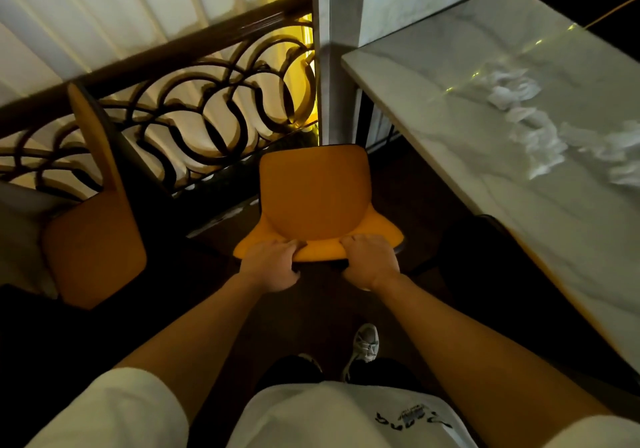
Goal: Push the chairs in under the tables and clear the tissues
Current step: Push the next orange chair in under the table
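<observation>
Directly ahead in the head view, an orange chair [313, 201] stands out in the open floor, its backrest top nearest the person and its seat running away toward the scrolled railing [214, 101]. Both hands are on that near edge: left hand [272, 262] grips the left part of the backrest top, fingers curled over onto the orange face; right hand [370, 260] grips the right part the same way, knuckles up, thumb hidden underneath. Neither hand is nearer; they sit level, one on each side of the chair's midline. Key relation: the marble table [467, 156] lies to the right of the chair, its long edge running away and slightly leftward, so the seat points along the table, not under it. My read is that the chair needs turning to the right before any push. Chair appearance: smooth orange shell, rounded corners, dark trim at the far seat edge, dark frame barely showing below the hands; legs hidden. Crumpled tissues [533, 125] lie on the tabletop, white, blurred, in a loose trail toward the right edge of view, well apart from both hands and untouched. A second orange chair [93, 246] stands at left, just beside the railing, turned sideways. A white shoe [365, 342] shows below.
</observation>
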{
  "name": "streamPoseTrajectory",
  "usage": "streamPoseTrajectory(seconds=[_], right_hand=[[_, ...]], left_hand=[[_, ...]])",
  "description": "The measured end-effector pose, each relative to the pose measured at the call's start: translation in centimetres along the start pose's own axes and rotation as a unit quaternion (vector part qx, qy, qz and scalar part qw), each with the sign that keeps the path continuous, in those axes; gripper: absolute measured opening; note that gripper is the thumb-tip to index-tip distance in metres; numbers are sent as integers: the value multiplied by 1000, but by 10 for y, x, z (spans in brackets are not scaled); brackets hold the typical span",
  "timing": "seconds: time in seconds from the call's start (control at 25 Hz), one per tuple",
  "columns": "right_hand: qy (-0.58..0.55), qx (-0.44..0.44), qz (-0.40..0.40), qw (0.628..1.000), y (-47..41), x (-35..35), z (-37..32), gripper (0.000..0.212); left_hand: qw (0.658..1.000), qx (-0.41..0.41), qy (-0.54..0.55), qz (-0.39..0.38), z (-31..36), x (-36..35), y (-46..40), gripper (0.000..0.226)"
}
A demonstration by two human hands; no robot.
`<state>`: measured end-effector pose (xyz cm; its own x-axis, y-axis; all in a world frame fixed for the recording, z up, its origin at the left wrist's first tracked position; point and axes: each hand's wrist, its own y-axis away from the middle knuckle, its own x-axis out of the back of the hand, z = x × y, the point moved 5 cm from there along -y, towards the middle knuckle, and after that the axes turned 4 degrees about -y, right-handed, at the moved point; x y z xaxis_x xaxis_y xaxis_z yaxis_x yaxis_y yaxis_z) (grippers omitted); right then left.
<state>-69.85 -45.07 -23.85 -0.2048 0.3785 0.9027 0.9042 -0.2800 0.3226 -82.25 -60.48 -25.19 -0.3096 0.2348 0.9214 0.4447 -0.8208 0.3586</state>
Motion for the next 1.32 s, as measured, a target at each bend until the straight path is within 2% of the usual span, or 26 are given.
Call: streamPoseTrajectory(seconds=[0.24,0.48,0.76,1.12,1.32], right_hand=[[1,-42,-10,999,-3,3,-8,27],[-49,-166,9,985,-7,6,-37,21],[-64,-256,55,963,5,-6,-71,27],[-64,-262,68,961,-5,-12,-64,44],[-83,-297,54,950,-11,-7,-72,44]], left_hand=[[998,-47,-15,32,-7,11,-4,54],[992,-119,-45,-7,-35,35,-20,47],[976,-182,-90,-79,-52,43,-41,54],[968,-218,-99,-79,-57,44,-59,50],[954,-269,-110,-74,-63,52,-63,47]])
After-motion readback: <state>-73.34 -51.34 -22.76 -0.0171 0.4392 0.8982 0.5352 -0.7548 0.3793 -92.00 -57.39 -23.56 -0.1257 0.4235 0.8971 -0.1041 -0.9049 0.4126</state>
